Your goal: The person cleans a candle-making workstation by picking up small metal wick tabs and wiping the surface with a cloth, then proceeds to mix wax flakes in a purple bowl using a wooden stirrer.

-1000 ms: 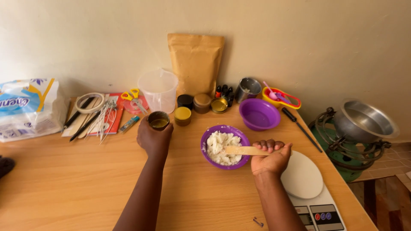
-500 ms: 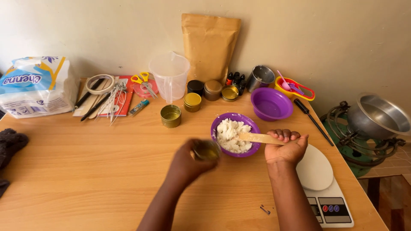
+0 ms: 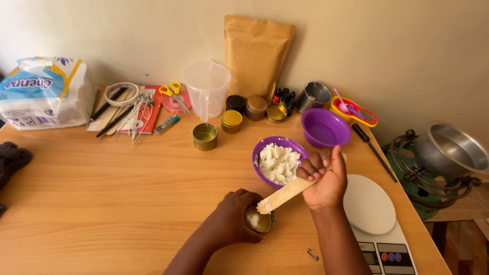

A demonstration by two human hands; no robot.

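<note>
My left hand [image 3: 232,219] grips a small gold tin [image 3: 260,220] standing on the wooden table [image 3: 117,193], near the front edge. My right hand [image 3: 323,178] holds a flat wooden stick [image 3: 285,194] slanted down to the left, its tip over the tin's mouth with a lump of white wax on it. Some white bits lie inside the tin. Just behind the hands stands a purple bowl [image 3: 265,175] filled with white wax flakes [image 3: 278,162].
A second gold tin [image 3: 205,136], a clear measuring jug [image 3: 206,89], a brown paper pouch [image 3: 257,51], more small tins and an empty purple bowl [image 3: 325,127] stand at the back. A white kitchen scale [image 3: 374,219] sits at right, a metal pot [image 3: 451,150] beyond the edge.
My left hand brought a gold tin from the back row to the front of the table. My right hand lifted the stick out of the bowl and swung its wax-loaded tip down over the tin.
</note>
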